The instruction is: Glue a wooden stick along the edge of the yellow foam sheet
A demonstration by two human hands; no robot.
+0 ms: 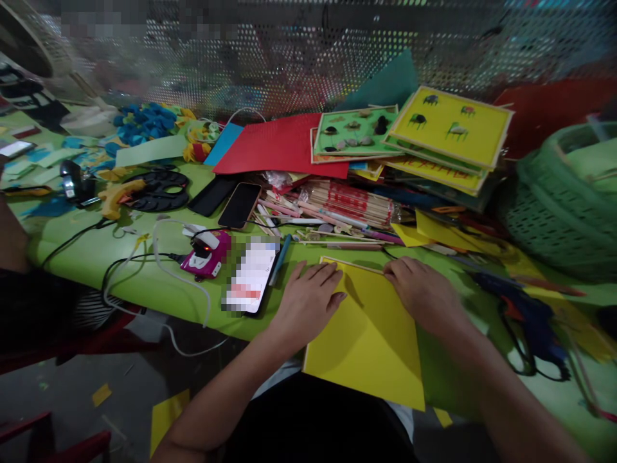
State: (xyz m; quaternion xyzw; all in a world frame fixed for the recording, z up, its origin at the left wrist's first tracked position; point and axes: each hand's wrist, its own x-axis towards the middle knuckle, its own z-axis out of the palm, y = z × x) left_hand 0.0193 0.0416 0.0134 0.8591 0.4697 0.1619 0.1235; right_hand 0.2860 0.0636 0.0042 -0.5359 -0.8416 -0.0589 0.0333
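A yellow sheet (364, 341) lies in front of me, its near edge reaching past the table edge. A thin pale wooden stick (359, 265) runs along its far edge, and another strip shows along part of the left edge. My left hand (308, 299) rests on the sheet's upper left side, fingers stretched out and holding nothing. At the far right corner, the fingers of my right hand (424, 292) are closed on the end of the far stick. The fingertips partly cover that end.
A lit phone (251, 276) and teal pen (280, 257) lie left of the sheet. A blue glue gun (535, 315) sits right, near a green basket (559, 199). Bundled sticks (354, 202) and framed boards (456, 125) are behind. A purple power adapter (207, 254) trails cables.
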